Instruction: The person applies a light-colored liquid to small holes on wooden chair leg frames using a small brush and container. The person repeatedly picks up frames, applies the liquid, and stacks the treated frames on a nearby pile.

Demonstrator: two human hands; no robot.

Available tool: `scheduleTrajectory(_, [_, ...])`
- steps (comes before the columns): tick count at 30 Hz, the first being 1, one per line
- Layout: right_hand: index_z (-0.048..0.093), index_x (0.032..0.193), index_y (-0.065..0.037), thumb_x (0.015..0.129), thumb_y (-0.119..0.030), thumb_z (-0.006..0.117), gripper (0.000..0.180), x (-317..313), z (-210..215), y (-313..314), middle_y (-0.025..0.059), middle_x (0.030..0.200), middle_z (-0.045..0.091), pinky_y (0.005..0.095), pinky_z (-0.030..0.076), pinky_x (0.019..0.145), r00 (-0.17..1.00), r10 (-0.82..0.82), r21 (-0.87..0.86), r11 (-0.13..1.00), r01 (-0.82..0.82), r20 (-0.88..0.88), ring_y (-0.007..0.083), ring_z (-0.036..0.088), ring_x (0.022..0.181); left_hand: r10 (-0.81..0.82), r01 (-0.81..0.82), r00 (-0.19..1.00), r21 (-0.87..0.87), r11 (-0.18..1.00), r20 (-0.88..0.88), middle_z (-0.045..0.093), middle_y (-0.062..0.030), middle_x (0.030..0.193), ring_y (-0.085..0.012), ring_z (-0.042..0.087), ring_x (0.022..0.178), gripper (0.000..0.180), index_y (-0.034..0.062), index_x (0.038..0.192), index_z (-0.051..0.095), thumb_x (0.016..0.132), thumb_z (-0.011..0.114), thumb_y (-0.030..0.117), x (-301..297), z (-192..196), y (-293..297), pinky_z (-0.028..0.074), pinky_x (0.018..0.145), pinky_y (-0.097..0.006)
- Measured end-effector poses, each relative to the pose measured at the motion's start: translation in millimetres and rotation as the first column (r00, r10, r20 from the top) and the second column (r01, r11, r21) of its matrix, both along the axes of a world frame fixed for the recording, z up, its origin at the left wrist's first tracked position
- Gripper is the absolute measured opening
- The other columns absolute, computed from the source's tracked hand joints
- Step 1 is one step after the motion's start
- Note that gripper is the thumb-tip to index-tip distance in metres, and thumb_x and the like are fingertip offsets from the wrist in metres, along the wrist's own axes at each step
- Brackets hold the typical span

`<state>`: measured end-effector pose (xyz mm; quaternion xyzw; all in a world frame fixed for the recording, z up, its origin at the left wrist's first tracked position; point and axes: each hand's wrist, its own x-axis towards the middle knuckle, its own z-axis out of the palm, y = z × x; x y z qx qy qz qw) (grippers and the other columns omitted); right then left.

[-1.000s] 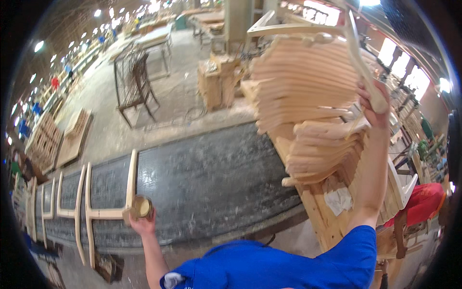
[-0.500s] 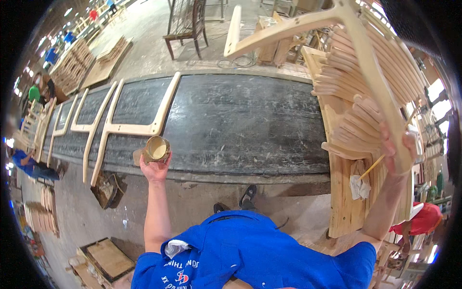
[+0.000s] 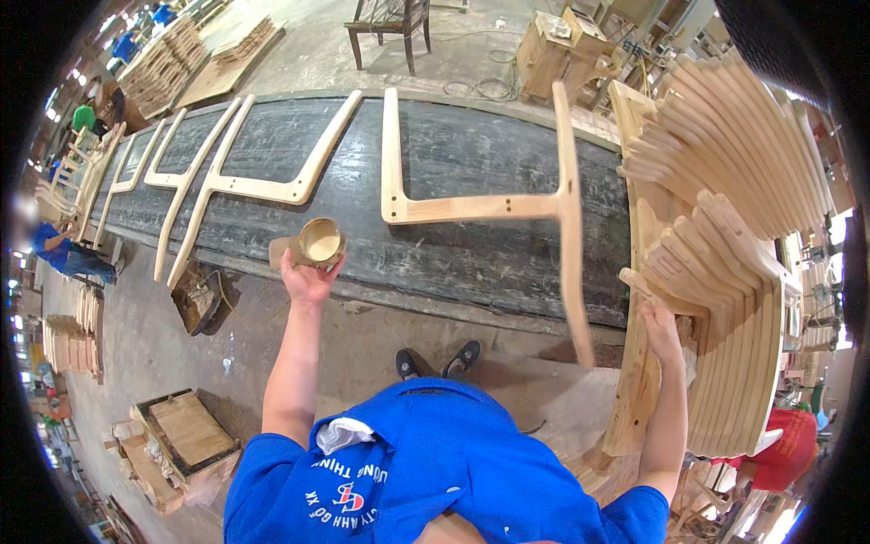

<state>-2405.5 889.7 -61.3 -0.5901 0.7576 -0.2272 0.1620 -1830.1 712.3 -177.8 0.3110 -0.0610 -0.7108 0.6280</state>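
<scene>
Fingers of the left hand (image 3: pixel 308 276) wrap from below around a small round cup (image 3: pixel 320 241) of pale, creamy stuff, likely glue, held up over the near edge of the dark workbench (image 3: pixel 471 163). Over on the other side, the right hand (image 3: pixel 659 328) reaches into the rack of stacked curved parts (image 3: pixel 725 227), and its fingers look closed around the end of one pale slat, though the grip itself is partly hidden by the wood.

Just in front of that hand, a bare wooden chair frame (image 3: pixel 507 207) lies across the bench: two long legs joined by a crosspiece, with small dark holes showing along the rail. One leg overhangs the near edge and is blurred, so it may be settling. To my eye this frame is laid out but not yet dressed with anything from the cup.

Further left along the bench, several more frames (image 3: pixel 245 186) of the same shape lie side by side, so a good part of the laying-out looks done, while the full rack says plenty of pieces are left.

All the timber is light, smooth-sanded and unfinished, and the bench top is dark, scuffed and streaky. Beyond it stand a finished dark chair (image 3: pixel 390 23) and pallets of stacked wood (image 3: pixel 172 63) on a dusty concrete floor (image 3: pixel 308 54).
</scene>
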Motion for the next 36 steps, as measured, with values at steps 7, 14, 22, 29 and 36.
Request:
scheduleTrajectory(7, [0.059,0.090,-0.001,0.093,-0.027,0.051,0.028,-35.9,46.6,-79.8,0.0068,0.072,0.061,0.0301,0.045,0.062,0.901,-0.068,0.000,0.997,0.076,0.429,0.0162,0.058,0.070,-0.064,0.063,0.997,0.031,0.998,0.029,0.039,-0.0158,0.136,-0.0361,0.040,0.123,0.060,0.0076,0.134,0.035,0.091,0.030,0.049,-88.1,-3.5,-16.6,0.034,0.098,-0.061])
scheduleTrajectory(14, [0.060,0.093,-0.002,0.087,-0.015,0.060,0.014,138.9,1.1,-185.9,0.0024,0.075,0.063,0.0230,0.046,0.061,0.562,0.390,-0.259,0.918,-0.300,0.730,0.0093,0.058,0.068,-0.055,0.043,0.992,0.103,0.994,0.115,0.044,-0.0121,0.134,-0.0348,0.044,0.121,0.054,0.0079,0.132,0.036,0.096,0.024,0.046,-132.9,-22.0,-16.9,0.038,0.094,-0.059])
scheduleTrajectory(22, [0.059,0.087,-0.001,0.089,-0.016,0.058,0.015,255.7,-74.4,-247.8,0.0094,0.067,0.062,0.0282,0.044,0.052,0.664,0.626,-0.374,0.779,-0.504,0.408,0.0126,0.056,0.057,0.051,-0.071,0.982,0.103,0.992,0.182,0.053,-0.0087,0.118,-0.0250,0.054,0.109,0.044,0.0071,0.122,0.044,0.096,0.033,0.042,-127.2,-31.8,-24.7,0.044,0.088,-0.055])
scheduleTrajectory(29, [0.055,0.088,-0.004,0.091,-0.018,0.056,0.014,258.8,-122.9,-266.3,0.0104,0.074,0.065,0.0228,0.045,0.050,0.154,-0.040,0.068,0.981,-0.183,0.987,0.0148,0.062,0.061,0.019,-0.030,0.997,0.140,0.990,0.076,0.053,-0.0065,0.121,-0.0240,0.054,0.108,0.048,0.0107,0.123,0.045,0.095,0.030,0.047,-105.5,-41.3,-37.4,0.045,0.087,-0.050])
scheduleTrajectory(36, [0.056,0.092,-0.002,0.088,-0.007,0.054,0.007,271.9,-130.4,-275.8,0.0097,0.083,0.065,0.0265,0.048,0.062,0.005,0.033,-0.032,0.983,-0.179,0.999,0.0167,0.062,0.073,0.018,-0.016,1.000,0.119,0.993,-0.018,0.049,-0.0084,0.129,-0.0265,0.049,0.117,0.053,0.0091,0.129,0.041,0.094,0.026,0.046,-86.5,-60.5,-56.8,0.044,0.093,-0.051])
